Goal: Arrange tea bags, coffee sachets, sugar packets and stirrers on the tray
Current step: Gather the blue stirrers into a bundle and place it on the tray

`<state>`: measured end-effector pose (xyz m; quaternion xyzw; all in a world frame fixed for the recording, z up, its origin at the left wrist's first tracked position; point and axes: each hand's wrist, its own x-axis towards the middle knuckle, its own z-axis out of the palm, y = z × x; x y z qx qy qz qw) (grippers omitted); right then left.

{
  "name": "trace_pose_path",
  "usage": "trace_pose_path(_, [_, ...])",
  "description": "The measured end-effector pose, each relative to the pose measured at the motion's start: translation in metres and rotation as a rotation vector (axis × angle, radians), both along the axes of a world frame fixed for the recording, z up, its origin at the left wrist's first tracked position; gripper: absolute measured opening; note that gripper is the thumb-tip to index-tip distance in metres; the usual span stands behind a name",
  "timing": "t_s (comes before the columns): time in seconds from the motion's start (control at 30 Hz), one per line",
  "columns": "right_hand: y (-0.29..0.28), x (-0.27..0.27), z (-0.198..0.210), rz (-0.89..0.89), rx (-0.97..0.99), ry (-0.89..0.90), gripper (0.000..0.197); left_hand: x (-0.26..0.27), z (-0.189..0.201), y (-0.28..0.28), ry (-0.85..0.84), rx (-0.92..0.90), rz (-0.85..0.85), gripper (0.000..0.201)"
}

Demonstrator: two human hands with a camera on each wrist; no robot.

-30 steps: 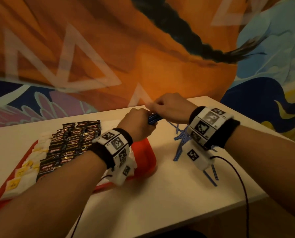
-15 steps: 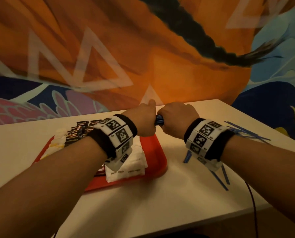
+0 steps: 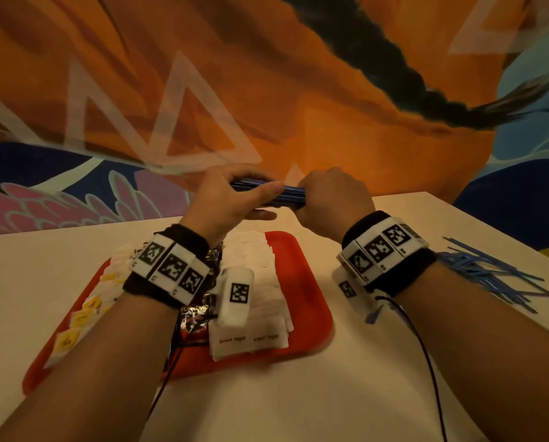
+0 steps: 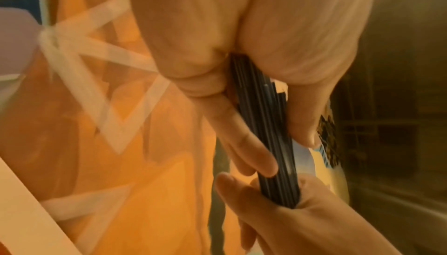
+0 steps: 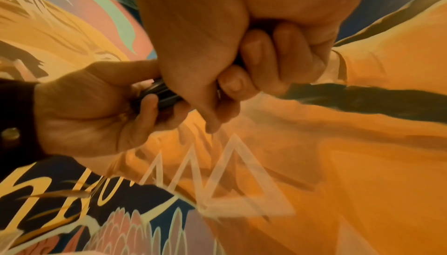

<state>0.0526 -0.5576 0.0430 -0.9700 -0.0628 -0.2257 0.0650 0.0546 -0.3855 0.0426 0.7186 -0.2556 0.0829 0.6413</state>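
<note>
Both hands hold one bundle of blue stirrers (image 3: 287, 194) level in the air above the far end of the red tray (image 3: 311, 298). My left hand (image 3: 234, 199) pinches its left end between thumb and fingers. My right hand (image 3: 330, 196) is fisted round its right end. The left wrist view shows the dark stirrer bundle (image 4: 268, 135) between my left hand's fingers (image 4: 244, 148); the right wrist view shows the stirrer bundle (image 5: 159, 94) running into my right hand's curled fingers (image 5: 241, 85). On the tray lie white sugar packets (image 3: 260, 298), dark coffee sachets (image 3: 193, 317) and yellow-tagged tea bags (image 3: 84, 314).
Several loose blue stirrers (image 3: 490, 275) lie scattered on the white table (image 3: 266, 403) to the right of the tray. A painted mural wall (image 3: 266, 90) stands right behind the table. A black cable (image 3: 426, 362) trails from my right wrist.
Both hands lifted the stirrer bundle and carried it left, from over the loose pile to above the tray's far end. The bundle now shows more between the hands.
</note>
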Motion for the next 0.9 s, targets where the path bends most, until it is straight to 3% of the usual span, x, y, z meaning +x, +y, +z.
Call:
trace_pose_path(0.13, [0.009, 0.007, 0.009, 0.009, -0.021, -0.078, 0.016, 0.010, -0.002, 0.004, 0.069, -0.174, -0.054, 0.031])
trace_pose_path(0.3, [0.018, 0.016, 0.011, 0.092, 0.029, -0.205, 0.011, 0.016, -0.006, 0.007, 0.032, -0.300, -0.004, 0.023])
trace_pose_path(0.57, [0.011, 0.022, 0.006, 0.593, 0.330, -0.217, 0.040, 0.019, 0.001, 0.029, -0.037, -0.236, 0.023, 0.019])
trace_pose_path(0.63, [0.007, 0.023, 0.006, 0.656, 0.482, -0.225, 0.042, 0.018, 0.003, 0.031, -0.055, -0.254, 0.031, 0.017])
trace_pose_path(0.73, [0.015, 0.025, 0.006, 0.735, 1.014, -0.233, 0.035, 0.018, 0.005, 0.032, -0.085, -0.276, 0.050, 0.014])
trace_pose_path(0.8, [0.027, 0.025, 0.005, 0.800, 1.333, -0.145, 0.039, 0.018, 0.003, 0.028, -0.106, -0.273, 0.052, 0.012])
trace_pose_path(0.9, [0.042, 0.022, 0.003, 0.835, 1.436, -0.135, 0.033, 0.017, -0.001, 0.018, -0.126, -0.247, 0.041, 0.013])
